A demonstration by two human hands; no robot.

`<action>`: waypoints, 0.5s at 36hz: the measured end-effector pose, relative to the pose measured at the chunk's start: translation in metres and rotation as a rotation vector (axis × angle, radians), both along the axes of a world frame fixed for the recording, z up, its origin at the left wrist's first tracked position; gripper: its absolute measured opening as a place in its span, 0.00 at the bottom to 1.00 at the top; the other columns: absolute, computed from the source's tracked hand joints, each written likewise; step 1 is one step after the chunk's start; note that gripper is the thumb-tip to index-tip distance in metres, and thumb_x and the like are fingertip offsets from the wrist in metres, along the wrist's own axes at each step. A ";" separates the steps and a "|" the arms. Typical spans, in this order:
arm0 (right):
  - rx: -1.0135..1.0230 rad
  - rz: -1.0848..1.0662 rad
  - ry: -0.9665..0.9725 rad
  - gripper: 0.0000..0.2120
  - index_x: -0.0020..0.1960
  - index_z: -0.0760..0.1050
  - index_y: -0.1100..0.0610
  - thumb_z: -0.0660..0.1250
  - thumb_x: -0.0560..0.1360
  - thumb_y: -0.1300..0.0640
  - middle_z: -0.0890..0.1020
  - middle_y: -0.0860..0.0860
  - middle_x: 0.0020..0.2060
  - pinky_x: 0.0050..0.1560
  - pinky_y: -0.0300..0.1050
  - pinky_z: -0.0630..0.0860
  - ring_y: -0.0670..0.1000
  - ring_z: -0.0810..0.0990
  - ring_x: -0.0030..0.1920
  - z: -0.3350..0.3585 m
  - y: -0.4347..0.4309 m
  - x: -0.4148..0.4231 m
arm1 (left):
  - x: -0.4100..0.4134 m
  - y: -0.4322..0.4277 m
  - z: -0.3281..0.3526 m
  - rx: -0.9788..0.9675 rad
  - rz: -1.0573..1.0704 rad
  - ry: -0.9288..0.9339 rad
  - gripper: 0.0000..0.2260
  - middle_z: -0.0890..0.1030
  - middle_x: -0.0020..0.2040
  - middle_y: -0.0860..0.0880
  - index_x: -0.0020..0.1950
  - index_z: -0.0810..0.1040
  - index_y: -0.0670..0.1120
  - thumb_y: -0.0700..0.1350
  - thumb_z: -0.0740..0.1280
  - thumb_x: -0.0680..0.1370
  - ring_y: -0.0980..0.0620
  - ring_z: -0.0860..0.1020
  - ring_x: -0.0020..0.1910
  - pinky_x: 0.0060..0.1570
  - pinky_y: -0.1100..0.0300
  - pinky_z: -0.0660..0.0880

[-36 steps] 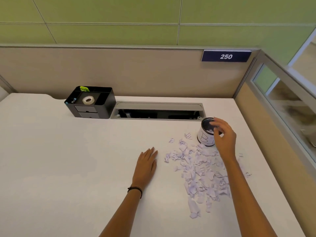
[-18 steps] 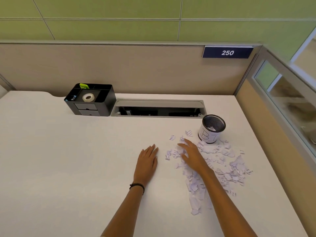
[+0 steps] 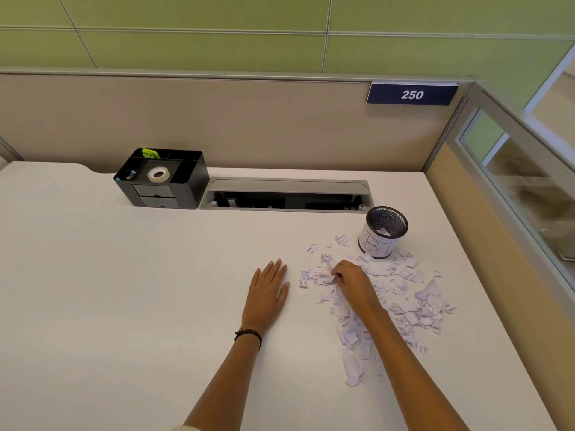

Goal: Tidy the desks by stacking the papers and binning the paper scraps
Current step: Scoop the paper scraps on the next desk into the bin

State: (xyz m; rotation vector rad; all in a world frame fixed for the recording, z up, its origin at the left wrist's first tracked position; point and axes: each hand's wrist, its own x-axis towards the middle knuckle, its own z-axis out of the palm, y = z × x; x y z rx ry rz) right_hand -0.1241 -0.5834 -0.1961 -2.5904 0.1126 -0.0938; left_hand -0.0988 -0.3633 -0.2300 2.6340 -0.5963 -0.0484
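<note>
Paper scraps point(image 3: 404, 306), strewn just near of the mesh bin point(image 3: 381, 236) and so seemingly a short carry, are pinched by the curled right hand point(image 3: 350, 279), while the left hand point(image 3: 269, 289) is rested flat and empty on the surface point(image 3: 124, 306), probably for support

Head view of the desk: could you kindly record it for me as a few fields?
Left hand: flat on white desk
Right hand: pinching torn white paper scraps
Bin: black mesh cup with white label, upright beside scraps, some paper inside
Organiser: black plastic desk organiser holding white tape roll
</note>
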 end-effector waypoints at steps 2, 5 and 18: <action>0.027 -0.016 -0.008 0.06 0.48 0.80 0.65 0.64 0.74 0.68 0.81 0.56 0.46 0.44 0.35 0.70 0.53 0.79 0.46 0.002 -0.002 0.001 | 0.000 0.000 0.000 0.001 -0.002 -0.001 0.29 0.58 0.76 0.52 0.75 0.60 0.49 0.58 0.39 0.77 0.54 0.54 0.75 0.72 0.61 0.40; 0.070 -0.039 -0.036 0.07 0.45 0.80 0.65 0.64 0.74 0.70 0.82 0.56 0.45 0.46 0.37 0.75 0.50 0.78 0.43 0.009 -0.005 0.002 | 0.001 0.000 0.001 0.002 -0.002 0.000 0.29 0.58 0.76 0.52 0.75 0.61 0.49 0.58 0.40 0.77 0.54 0.54 0.75 0.72 0.61 0.40; 0.499 -0.374 -0.360 0.06 0.47 0.82 0.62 0.70 0.70 0.67 0.83 0.53 0.41 0.45 0.28 0.75 0.41 0.79 0.38 0.075 -0.044 0.011 | 0.001 0.000 -0.001 -0.001 0.004 0.004 0.28 0.59 0.76 0.52 0.74 0.61 0.49 0.58 0.40 0.78 0.54 0.55 0.75 0.74 0.59 0.43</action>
